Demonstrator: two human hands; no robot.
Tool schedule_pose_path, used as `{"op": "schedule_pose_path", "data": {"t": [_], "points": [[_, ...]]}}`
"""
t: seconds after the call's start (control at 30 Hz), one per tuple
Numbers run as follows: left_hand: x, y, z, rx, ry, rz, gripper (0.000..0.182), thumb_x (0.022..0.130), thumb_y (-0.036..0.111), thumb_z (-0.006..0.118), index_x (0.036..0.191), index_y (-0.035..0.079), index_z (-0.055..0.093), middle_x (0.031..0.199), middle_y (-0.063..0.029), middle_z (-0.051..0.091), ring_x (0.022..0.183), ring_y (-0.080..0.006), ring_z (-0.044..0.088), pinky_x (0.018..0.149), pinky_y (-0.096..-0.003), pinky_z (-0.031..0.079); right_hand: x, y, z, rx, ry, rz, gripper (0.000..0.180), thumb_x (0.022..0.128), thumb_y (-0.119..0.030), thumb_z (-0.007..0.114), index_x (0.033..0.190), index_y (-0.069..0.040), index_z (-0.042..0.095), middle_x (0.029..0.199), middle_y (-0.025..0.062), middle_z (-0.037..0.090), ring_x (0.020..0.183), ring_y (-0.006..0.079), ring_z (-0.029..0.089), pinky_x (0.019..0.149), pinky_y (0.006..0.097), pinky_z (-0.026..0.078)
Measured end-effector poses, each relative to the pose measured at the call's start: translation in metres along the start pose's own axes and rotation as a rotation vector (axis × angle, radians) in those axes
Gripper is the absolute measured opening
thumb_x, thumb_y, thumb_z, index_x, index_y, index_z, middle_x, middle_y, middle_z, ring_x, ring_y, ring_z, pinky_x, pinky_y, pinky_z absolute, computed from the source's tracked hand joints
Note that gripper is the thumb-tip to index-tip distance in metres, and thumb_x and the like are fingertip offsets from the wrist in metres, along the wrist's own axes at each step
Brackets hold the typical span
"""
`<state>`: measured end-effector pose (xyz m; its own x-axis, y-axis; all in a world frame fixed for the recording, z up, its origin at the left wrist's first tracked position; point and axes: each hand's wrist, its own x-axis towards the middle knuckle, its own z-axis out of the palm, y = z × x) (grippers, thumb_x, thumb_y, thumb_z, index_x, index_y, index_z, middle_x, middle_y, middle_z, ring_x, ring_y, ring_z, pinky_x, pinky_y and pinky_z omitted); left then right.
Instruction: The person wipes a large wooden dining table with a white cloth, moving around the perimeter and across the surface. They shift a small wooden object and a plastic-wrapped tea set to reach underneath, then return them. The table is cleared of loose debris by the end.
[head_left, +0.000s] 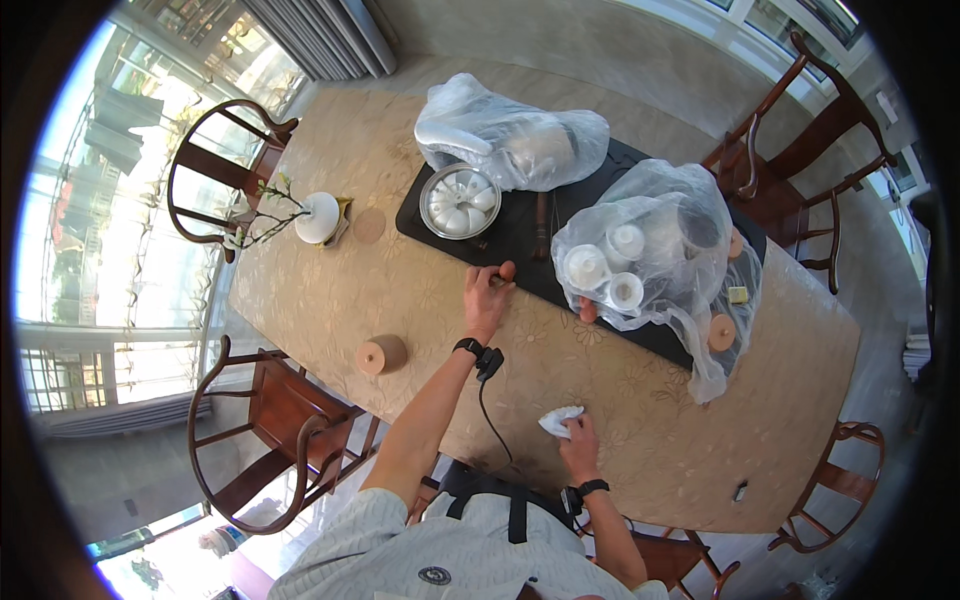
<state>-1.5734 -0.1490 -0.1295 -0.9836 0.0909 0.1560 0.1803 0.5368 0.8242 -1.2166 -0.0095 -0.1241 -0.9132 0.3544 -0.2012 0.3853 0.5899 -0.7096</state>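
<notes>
My left hand (486, 301) is at the near edge of a black tray (517, 259), its fingers curled against a small rounded reddish-brown object (508, 270). What that object is, I cannot tell. A crumpled white cloth or tissue (560, 421) is pinched in my right hand (580, 448), low over the patterned tablecloth (517, 360) near the table's front edge. On the tray, a round metal bowl (460, 201) holds several white cups. A translucent plastic bag (652, 225) with white vessels covers the tray's right part. Another small reddish-brown object (587, 309) shows beside it.
A second plastic-covered bundle (517, 139) lies across the tray's far side. At left stand a white vase (318, 217) with a flowering branch and a tan lidded jar (382, 355). A small dark object (740, 491) lies at right. Wooden chairs (281, 412) surround the table.
</notes>
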Motion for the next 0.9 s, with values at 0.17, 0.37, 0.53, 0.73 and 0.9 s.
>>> {"op": "schedule_pose_path", "data": {"t": [0.17,0.37,0.53,0.73,0.9], "points": [[-0.005,0.001,-0.007,-0.022,-0.004,-0.083,0.042,0.079,0.005,0.085,0.118,0.004,0.069,0.109,-0.0131,0.063,0.093,-0.0311,0.066,0.084,-0.0416,0.058,0.001,0.004,0.002,-0.004,-0.024,0.060,0.028,0.082,0.001,0.075,0.109,-0.008,0.073,0.112,0.0133,0.063,0.103,0.0394,0.067,0.086,0.0477,0.056],[-0.074,-0.022,-0.047,-0.159,-0.197,-0.058,0.033,0.086,0.006,0.078,0.118,0.003,0.069,0.096,-0.0159,0.067,0.083,-0.0320,0.067,0.077,-0.0424,0.057,0.044,0.010,-0.007,-0.154,0.235,0.049,0.038,0.086,0.000,0.075,0.124,-0.005,0.071,0.118,0.0178,0.061,0.110,0.0401,0.065,0.091,0.0485,0.054],[-0.169,-0.055,-0.119,-0.157,-0.533,-0.035,0.033,0.091,0.015,0.082,0.121,0.005,0.071,0.095,-0.0109,0.072,0.081,-0.0235,0.069,0.075,-0.0360,0.058,0.094,-0.013,0.007,-0.228,0.188,-0.021,0.048,0.089,-0.004,0.078,0.135,-0.003,0.064,0.128,0.0212,0.055,0.116,0.0422,0.062,0.094,0.0499,0.053],[-0.234,-0.073,-0.220,-0.123,-0.199,-0.388,0.039,0.089,0.016,0.086,0.123,0.004,0.071,0.099,-0.0118,0.070,0.088,-0.0253,0.070,0.077,-0.0371,0.058,0.146,-0.097,0.078,-0.275,0.010,-0.225,0.050,0.090,-0.010,0.079,0.138,-0.005,0.064,0.130,0.0208,0.056,0.117,0.0427,0.061,0.097,0.0485,0.054],[-0.195,-0.071,-0.283,0.372,0.236,-0.204,0.081,0.075,0.016,0.094,0.146,0.007,0.056,0.144,-0.0213,0.055,0.128,-0.0408,0.058,0.104,-0.0481,0.053,0.128,-0.169,0.149,-0.388,-0.235,-0.465,0.053,0.088,-0.021,0.083,0.135,-0.006,0.065,0.131,0.0202,0.056,0.117,0.0400,0.060,0.097,0.0496,0.053]]}}
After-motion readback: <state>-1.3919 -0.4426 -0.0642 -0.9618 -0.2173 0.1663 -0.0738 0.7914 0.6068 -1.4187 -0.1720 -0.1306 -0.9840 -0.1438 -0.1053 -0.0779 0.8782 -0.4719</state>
